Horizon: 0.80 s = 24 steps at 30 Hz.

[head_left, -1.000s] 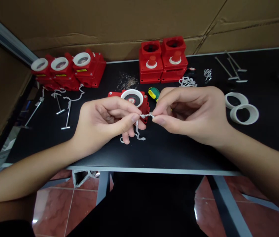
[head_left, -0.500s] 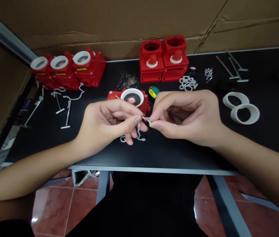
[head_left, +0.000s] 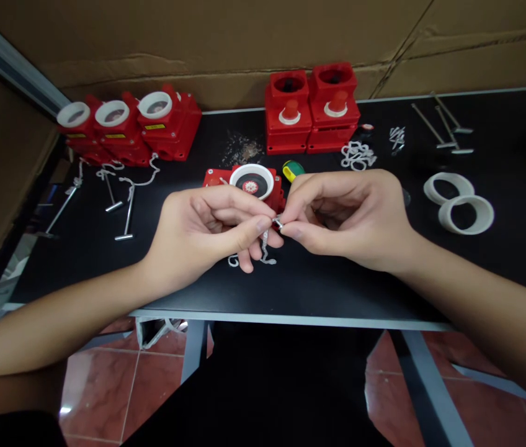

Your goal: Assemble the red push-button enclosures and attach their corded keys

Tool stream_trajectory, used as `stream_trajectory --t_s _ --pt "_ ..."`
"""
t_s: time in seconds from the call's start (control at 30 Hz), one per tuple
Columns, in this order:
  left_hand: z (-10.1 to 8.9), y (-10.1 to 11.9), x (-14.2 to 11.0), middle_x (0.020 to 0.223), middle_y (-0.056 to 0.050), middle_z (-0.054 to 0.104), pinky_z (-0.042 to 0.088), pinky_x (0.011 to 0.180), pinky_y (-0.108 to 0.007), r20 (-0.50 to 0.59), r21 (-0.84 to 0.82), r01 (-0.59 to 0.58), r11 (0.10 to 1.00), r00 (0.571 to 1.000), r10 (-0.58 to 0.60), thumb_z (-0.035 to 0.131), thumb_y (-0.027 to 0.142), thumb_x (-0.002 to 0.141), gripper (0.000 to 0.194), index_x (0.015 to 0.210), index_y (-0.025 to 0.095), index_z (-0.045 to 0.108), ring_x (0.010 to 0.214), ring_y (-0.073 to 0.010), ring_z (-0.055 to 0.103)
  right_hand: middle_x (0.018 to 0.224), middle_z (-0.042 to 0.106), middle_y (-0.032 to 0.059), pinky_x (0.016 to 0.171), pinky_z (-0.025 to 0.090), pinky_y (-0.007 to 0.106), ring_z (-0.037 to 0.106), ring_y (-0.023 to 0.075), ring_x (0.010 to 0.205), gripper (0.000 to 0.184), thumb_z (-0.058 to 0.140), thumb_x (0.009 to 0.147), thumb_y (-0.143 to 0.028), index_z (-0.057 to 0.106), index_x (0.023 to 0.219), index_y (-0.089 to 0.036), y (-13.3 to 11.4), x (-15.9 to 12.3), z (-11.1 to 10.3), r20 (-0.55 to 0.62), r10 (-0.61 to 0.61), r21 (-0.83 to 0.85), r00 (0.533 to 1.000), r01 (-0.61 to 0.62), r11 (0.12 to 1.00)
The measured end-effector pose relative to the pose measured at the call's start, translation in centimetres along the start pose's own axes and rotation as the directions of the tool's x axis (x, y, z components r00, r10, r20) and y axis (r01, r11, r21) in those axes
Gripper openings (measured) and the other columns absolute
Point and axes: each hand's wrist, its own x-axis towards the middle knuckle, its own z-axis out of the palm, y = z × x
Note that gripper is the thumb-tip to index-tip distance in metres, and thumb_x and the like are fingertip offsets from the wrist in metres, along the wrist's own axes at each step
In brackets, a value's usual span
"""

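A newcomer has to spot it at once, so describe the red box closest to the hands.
On the black table, find the middle, just beyond the left hand and right hand. The red box there is partly hidden by them, with a yellow and green handle at its right. Unlike the five red boxes farther back, it sits apart, nearest the front edge.

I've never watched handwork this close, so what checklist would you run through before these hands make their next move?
1. Left hand pinching the white cord: ok.
2. Right hand pinching the small metal piece: ok.
3. Cord secured to that piece: cannot tell; fingertips hide the join.
4. Red unit fully visible beyond the hands: not ok; partly covered.
5. Green-and-yellow handle in view: ok, though partly hidden.
6. Two loose white rings apart from both hands: ok.
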Motion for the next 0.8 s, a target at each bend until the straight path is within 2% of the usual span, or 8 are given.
stream_trajectory --t_s 0.2,0.43,0.53,0.67,0.8 --pt "0.25 0.15 0.17 0.077 -0.001 0.089 0.068 0.053 -0.016 -0.003 0.005 0.011 1.0 1.0 -0.011 0.117 0.024 0.091 0.023 0.093 0.02 0.095 0.059 -0.0143 0.081 0.087 0.088 0.0002 0.057 0.046 0.026 0.066 0.0094 0.067 0.013 0.097 0.101 -0.015 0.089 0.094 -0.022 0.07 0.11 0.15 -0.001 0.014 0.015 1.0 -0.014 1.0" --pt "-0.04 -0.04 0.11 0.082 -0.004 0.091 0.067 0.052 -0.017 0.007 0.043 0.02 0.999 1.0 -0.02 0.115 0.032 0.095 0.027 0.096 0.017 0.093 0.062 -0.0161 0.084 0.087 0.088 0.0007 0.057 0.049 0.027 0.069 0.0108 0.067 0.014 0.099 0.103 -0.018 0.088 0.095 -0.023 0.31 0.14 -0.02 0.0 -0.013 -0.003 1.0 0.013 1.0" --pt "-0.09 -0.15 0.08 0.085 -0.005 0.093 0.067 0.052 -0.018 0.014 0.023 0.016 1.0 1.0 -0.016 0.116 0.031 0.094 0.028 0.099 0.017 0.093 0.063 -0.0162 0.084 0.085 0.088 0.0004 0.056 0.048 0.027 0.068 0.011 0.066 0.018 0.108 0.098 -0.022 0.09 0.093 -0.023 0.31 0.19 0.0 -0.009 0.001 0.031 1.0 -0.001 1.0" --pt "-0.14 -0.23 0.04 0.084 -0.006 0.092 0.068 0.053 -0.021 0.013 0.063 0.014 0.998 1.0 -0.015 0.115 0.04 0.096 0.032 0.099 0.017 0.092 0.066 -0.0192 0.086 0.085 0.088 0.0012 0.056 0.047 0.028 0.068 0.0119 0.067 0.026 0.115 0.092 -0.032 0.09 0.091 -0.024 0.32 0.17 0.04 -0.009 0.046 0.049 0.999 -0.045 0.998" --pt "-0.27 -0.26 -0.01 0.086 -0.008 0.093 0.07 0.055 -0.023 0.015 0.078 0.011 0.997 1.0 -0.012 0.114 0.04 0.098 0.033 0.102 0.016 0.093 0.067 -0.0202 0.087 0.086 0.087 0.0005 0.058 0.049 0.027 0.069 0.0112 0.068 0.02 0.108 0.098 -0.023 0.089 0.093 -0.024 0.46 0.02 0.08 -0.014 0.016 0.024 1.0 -0.016 1.0"
